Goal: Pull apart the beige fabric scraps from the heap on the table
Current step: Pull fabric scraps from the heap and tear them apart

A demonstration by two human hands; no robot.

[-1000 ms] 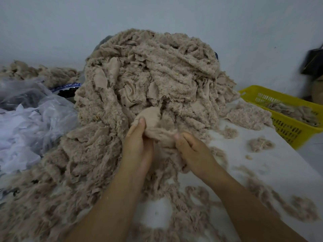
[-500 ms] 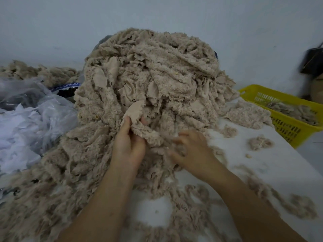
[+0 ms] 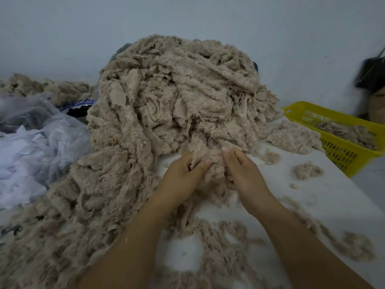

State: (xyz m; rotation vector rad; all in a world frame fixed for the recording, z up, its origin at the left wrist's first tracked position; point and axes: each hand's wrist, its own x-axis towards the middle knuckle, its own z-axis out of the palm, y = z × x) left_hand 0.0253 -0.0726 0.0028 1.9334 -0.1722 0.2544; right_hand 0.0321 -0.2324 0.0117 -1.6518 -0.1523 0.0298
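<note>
White table point(image 3: 325, 203); beige heap point(image 3: 177, 90); left hand point(image 3: 183, 175), right hand point(image 3: 244, 173): each grip pinches scrap point(image 3: 201, 152)

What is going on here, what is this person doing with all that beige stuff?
A person is working bare-handed at the front foot of a big heap of beige fabric scraps on a white table. The left hand and right hand both pinch what looks like one scrap, close together, not yet pulled apart. A yellow basket at the right holds a few scraps, and loose tufts lie on the table near it.
</note>
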